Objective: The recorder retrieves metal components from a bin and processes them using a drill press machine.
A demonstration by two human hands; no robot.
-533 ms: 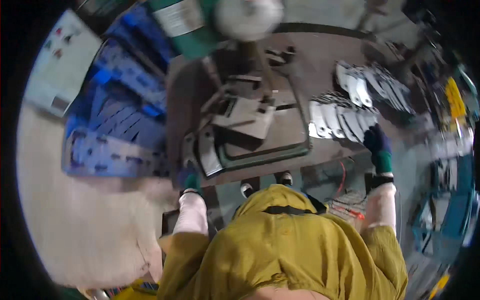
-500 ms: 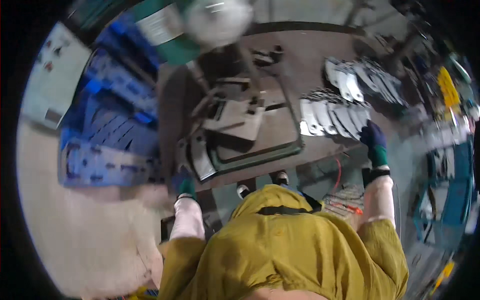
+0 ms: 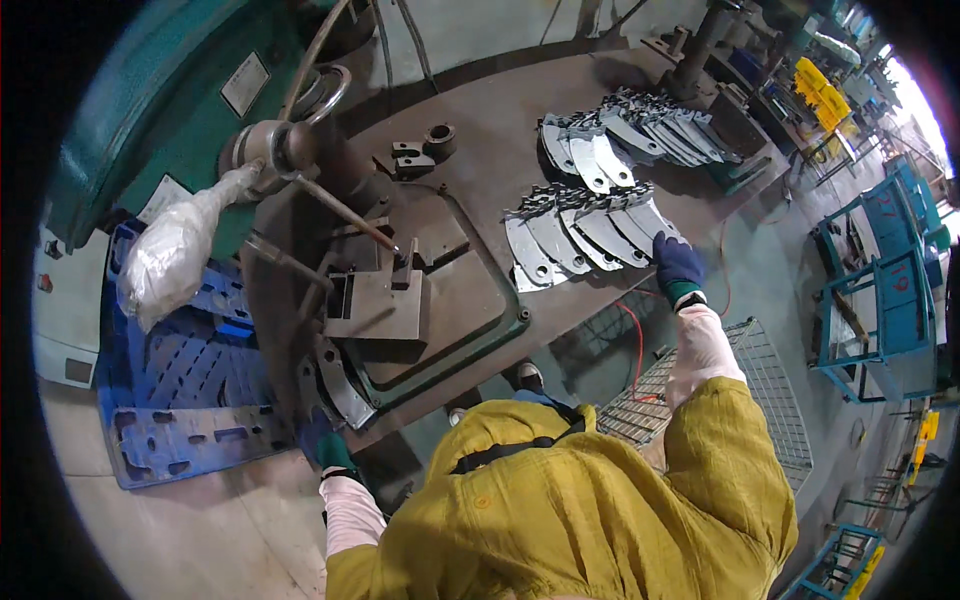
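My right hand point(image 3: 679, 264), in a dark blue glove with a green cuff, is closed on the near end of a curved metal plate point(image 3: 652, 222). That plate is the rightmost in a front row of overlapping shiny plates point(image 3: 560, 240). A second group of plates point(image 3: 600, 160) lies behind it. My left hand point(image 3: 320, 440), gloved alike, is low at the table's left edge, by the near ends of two curved plates point(image 3: 343, 388) lying side by side. Its fingers are dark and partly hidden. A metal fixture block point(image 3: 385, 310) stands beyond those plates.
A green machine point(image 3: 150, 110) with a plastic-wrapped handle point(image 3: 180, 250) rises at the left. Blue pallets point(image 3: 190, 440) stand beside the brown table point(image 3: 500, 120). A wire basket point(image 3: 765, 400) is below on the right, near a red hose point(image 3: 636, 345). Blue trolleys point(image 3: 885, 290) stand farther right.
The view has swung and sharpened, bringing the green machine and its wrapped handle further into sight. My right hand remains at the front row's right end, my left by the two left plates.
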